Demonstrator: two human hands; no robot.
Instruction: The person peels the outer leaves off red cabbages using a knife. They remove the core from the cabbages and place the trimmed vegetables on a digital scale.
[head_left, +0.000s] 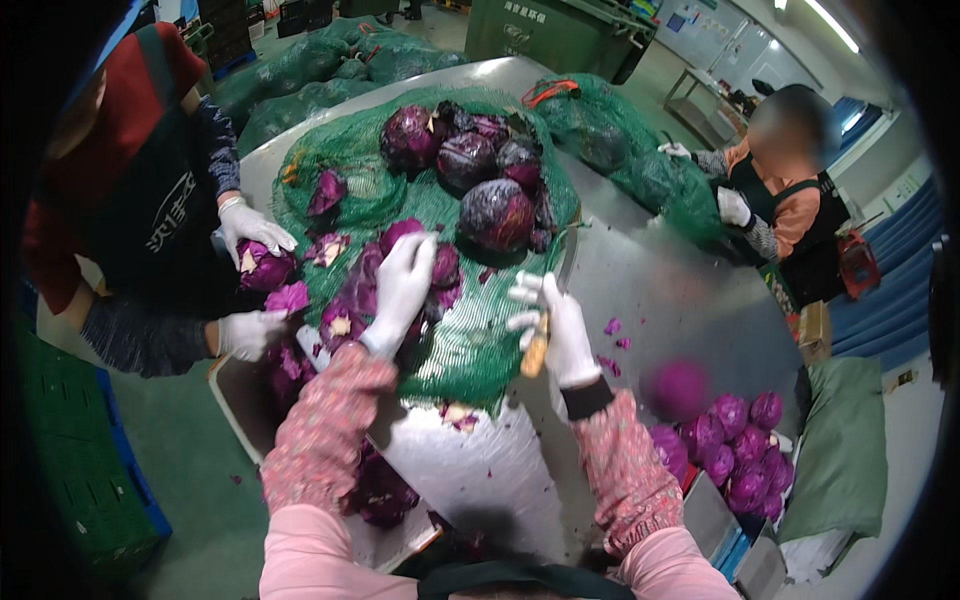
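Note:
My gloved left hand (402,285) reaches into trimmed purple cabbages (355,295) on green mesh sacking (450,350), its fingers curled onto one. My gloved right hand (560,335) holds a knife by its wooden handle (537,350), several fingers loosely extended, at the mesh's right edge; the blade is not clearly visible. Darker untrimmed cabbages (495,215) lie beyond my hands on the mesh. A blurred purple cabbage (675,390) appears above the steel table (640,280) at right, near a pile of peeled purple cabbages (745,470).
At left, a co-worker (120,170) in a dark apron handles cabbage beside a bin of leaves (285,370). At upper right, another co-worker (775,200) grips a full mesh sack (620,150). Behind stand more sacks (290,90) and a green wheeled bin (550,40); green crates (75,450) stand lower left.

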